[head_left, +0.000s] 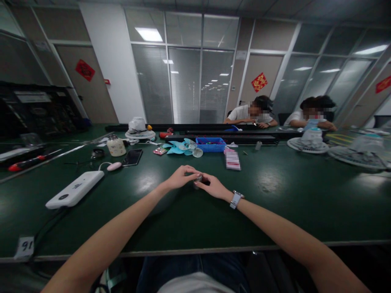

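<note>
Seated worker at a green table (284,215), seen from the near side. The front rim of the table runs straight across below the forearms, with a numbered tag (24,246) at its left end and a black cable (45,228) trailing over the edge beside it. Both forearms reach forward over a wide bare stretch of tabletop, with open room to either side of them. The left hand (180,178) and the right hand (214,186) meet at mid-table, fingertips closed together on a small part (198,179). The part sits low over the surface, mostly hidden by the fingers, and its kind cannot be told. A wristwatch (236,199) is on the right wrist. To the left, well apart from the hands, lies a white box-shaped device (75,189), then a pink oval item (114,166) and a dark phone (132,157). Beyond the hands is a pink pack (232,159), then a teal fan blade (179,148) just beside a blue tray (210,144), and a pale jar (116,145) further left. A red-handled screwdriver (27,162) lies by the left edge. Fan grilles (357,156) crowd the right end. Along the far edge a dark rail (220,138) crosses the table, with a small white fan (139,129) near it. Two people (253,114) sit behind the rail, leaning over the surface.
</note>
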